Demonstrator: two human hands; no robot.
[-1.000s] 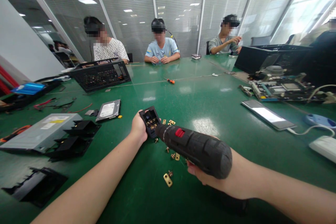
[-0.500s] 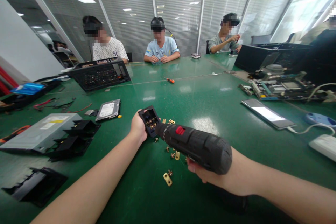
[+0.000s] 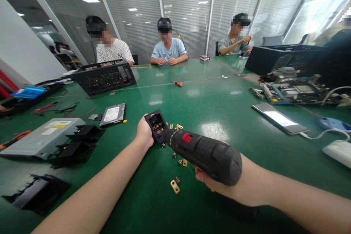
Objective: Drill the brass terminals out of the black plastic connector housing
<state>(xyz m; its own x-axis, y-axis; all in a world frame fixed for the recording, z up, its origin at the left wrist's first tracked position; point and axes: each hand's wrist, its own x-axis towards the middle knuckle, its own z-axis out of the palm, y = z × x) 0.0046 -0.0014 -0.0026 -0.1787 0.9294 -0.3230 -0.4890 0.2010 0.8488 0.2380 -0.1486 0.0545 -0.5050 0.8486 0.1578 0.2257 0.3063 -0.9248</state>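
Observation:
My left hand is closed around a small black terminal block housing, tilted so its open face shows brass parts inside. My right hand grips a black cordless drill with a red switch on top. The drill's nose points left at the lower right corner of the housing; its bit and the exact contact point are hidden. Below and beside the housing, several brass plates and small screws lie scattered on the green table.
On the left lie a hard drive, a silver metal box and black plastic brackets. A phone and circuit boards are on the right. Farther off lies a screwdriver. Several people sit around the table.
The drill's rear end has dipped very slightly, with its nose still at the housing. My left hand and the housing stay almost where they were.

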